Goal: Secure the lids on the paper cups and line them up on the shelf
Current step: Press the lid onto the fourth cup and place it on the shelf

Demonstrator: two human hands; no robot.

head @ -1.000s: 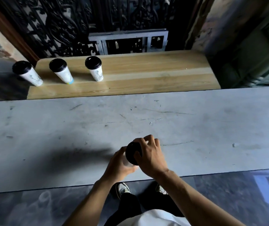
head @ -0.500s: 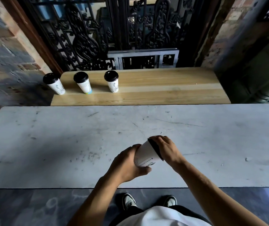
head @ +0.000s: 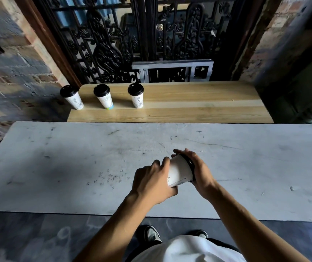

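A white paper cup (head: 178, 172) is tilted on its side above the grey table (head: 75, 167), its black lid (head: 188, 164) facing right. My left hand (head: 152, 183) grips the cup's lower body. My right hand (head: 198, 169) is cupped over the lid and rim. Three lidded white cups stand upright in a row on the left part of the wooden shelf (head: 198, 103): one at the far left corner (head: 72, 97), one in the middle (head: 104, 96), one on the right (head: 136, 95).
The shelf stretches bare to the right of the three cups. Behind it stands an ornate black iron grille (head: 132, 38) with a grey metal frame (head: 173, 70). Brick walls flank both sides. My shoes (head: 151, 234) show below the table's near edge.
The cup has gone from upright under my right palm to tilted sideways between both hands. The camera view has lifted, showing more of the grille.
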